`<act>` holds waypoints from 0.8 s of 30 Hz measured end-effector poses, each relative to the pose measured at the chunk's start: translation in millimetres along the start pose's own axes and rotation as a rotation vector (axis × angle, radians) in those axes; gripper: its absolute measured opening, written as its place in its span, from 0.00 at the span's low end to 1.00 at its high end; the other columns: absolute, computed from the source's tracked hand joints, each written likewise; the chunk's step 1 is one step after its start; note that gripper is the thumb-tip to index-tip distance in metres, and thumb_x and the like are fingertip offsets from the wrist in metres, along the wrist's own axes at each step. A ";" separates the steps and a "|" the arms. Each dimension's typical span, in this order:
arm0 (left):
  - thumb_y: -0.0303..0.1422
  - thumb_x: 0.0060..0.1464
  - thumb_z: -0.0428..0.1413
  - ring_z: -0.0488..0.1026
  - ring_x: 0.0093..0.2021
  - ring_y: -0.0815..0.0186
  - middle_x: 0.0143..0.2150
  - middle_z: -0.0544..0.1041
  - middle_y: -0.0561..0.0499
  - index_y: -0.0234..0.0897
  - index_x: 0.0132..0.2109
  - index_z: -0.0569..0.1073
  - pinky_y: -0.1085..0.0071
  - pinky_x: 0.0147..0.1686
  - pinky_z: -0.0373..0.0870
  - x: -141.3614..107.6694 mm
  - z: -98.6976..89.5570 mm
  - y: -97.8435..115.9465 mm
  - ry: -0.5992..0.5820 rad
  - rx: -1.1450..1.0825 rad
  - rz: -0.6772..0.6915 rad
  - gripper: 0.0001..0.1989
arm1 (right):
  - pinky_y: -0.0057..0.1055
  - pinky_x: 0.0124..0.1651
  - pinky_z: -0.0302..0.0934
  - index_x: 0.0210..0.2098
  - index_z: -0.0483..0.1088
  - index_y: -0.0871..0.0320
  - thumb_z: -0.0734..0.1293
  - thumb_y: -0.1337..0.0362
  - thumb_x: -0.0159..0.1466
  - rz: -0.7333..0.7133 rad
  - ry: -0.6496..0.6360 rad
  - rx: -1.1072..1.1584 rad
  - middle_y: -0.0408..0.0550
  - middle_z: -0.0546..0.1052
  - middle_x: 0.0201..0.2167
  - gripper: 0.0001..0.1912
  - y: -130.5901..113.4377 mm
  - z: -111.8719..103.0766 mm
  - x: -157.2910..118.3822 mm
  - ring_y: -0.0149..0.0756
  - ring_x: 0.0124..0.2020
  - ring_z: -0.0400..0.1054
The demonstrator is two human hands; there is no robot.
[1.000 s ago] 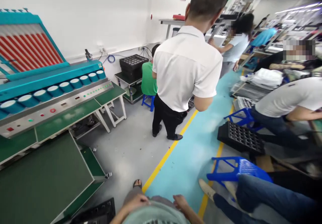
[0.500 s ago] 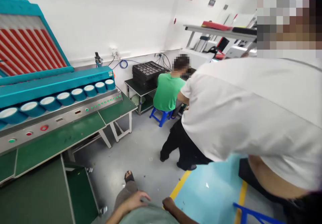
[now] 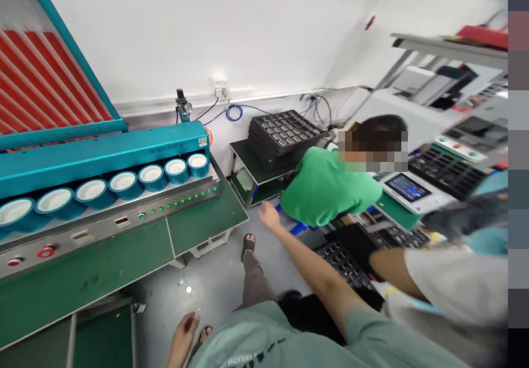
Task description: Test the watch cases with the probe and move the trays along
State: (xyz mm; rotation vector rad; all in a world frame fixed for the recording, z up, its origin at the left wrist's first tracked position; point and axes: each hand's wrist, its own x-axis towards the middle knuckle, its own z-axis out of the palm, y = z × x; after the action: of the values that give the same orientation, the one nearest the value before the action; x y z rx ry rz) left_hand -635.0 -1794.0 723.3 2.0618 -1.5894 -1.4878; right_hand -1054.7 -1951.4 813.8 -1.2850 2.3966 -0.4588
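The right hand point(image 3: 268, 215) reaches out empty, fingers loosely spread, just short of a co-worker's green shirt point(image 3: 326, 189); the left hand point(image 3: 183, 337) hangs open and empty beside a green bench point(image 3: 206, 230). A careless reach could bump that back or the stacked black trays point(image 3: 285, 136); the shirt lettering point(image 3: 248, 361) is unreadable

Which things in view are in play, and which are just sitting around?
In play: right hand, open, toward blue plastic stool; left hand, open, beside black sandal.
Just around: stacked black trays, teal machine, blue cable coil.
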 end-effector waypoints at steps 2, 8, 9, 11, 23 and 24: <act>0.56 0.42 0.56 0.81 0.55 0.39 0.42 0.85 0.40 0.42 0.32 0.76 0.50 0.60 0.77 19.9 7.0 21.6 0.121 -0.111 -0.103 0.22 | 0.38 0.64 0.61 0.66 0.64 0.65 0.62 0.67 0.72 -0.063 0.088 -0.055 0.62 0.73 0.60 0.23 -2.0 -40.1 100.1 0.45 0.62 0.66; 0.49 0.49 0.57 0.82 0.55 0.44 0.46 0.86 0.42 0.41 0.38 0.80 0.52 0.57 0.79 78.7 75.9 159.4 0.248 -0.289 -0.170 0.18 | 0.44 0.65 0.58 0.65 0.62 0.66 0.64 0.67 0.70 -0.184 0.178 -0.216 0.70 0.67 0.64 0.25 -18.3 -133.3 348.4 0.55 0.67 0.59; 0.48 0.50 0.56 0.82 0.55 0.45 0.47 0.86 0.42 0.41 0.40 0.80 0.52 0.59 0.78 88.0 89.5 184.9 0.235 -0.273 -0.151 0.18 | 0.44 0.64 0.58 0.64 0.62 0.67 0.66 0.67 0.69 -0.189 0.165 -0.237 0.71 0.68 0.64 0.26 -21.1 -138.8 377.1 0.56 0.66 0.61; 0.46 0.52 0.56 0.82 0.55 0.47 0.51 0.86 0.42 0.40 0.45 0.81 0.53 0.61 0.76 103.5 114.9 229.9 0.209 -0.227 -0.118 0.19 | 0.44 0.63 0.60 0.62 0.64 0.68 0.69 0.67 0.67 -0.188 0.131 -0.270 0.73 0.71 0.61 0.26 -24.3 -142.7 423.2 0.56 0.63 0.65; 0.37 0.55 0.62 0.82 0.51 0.53 0.49 0.86 0.41 0.38 0.44 0.82 0.58 0.60 0.75 220.7 210.8 459.2 -0.194 -0.580 0.084 0.12 | 0.38 0.48 0.71 0.51 0.77 0.70 0.72 0.61 0.60 -0.218 0.071 -0.176 0.55 0.82 0.37 0.23 24.5 -238.6 535.4 0.42 0.38 0.77; 0.35 0.55 0.62 0.82 0.50 0.55 0.47 0.86 0.42 0.37 0.44 0.82 0.60 0.57 0.76 241.3 224.3 488.1 -0.223 -0.619 0.099 0.10 | 0.36 0.44 0.71 0.49 0.78 0.71 0.73 0.60 0.59 -0.218 0.065 -0.109 0.53 0.81 0.35 0.24 25.2 -250.5 537.7 0.40 0.35 0.75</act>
State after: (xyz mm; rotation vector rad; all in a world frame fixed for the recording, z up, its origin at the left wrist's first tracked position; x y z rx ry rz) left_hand -1135.5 -2101.0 769.0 1.4944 -1.0670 -1.9132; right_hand -1465.3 -2365.1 926.6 -1.6124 2.3731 -0.4425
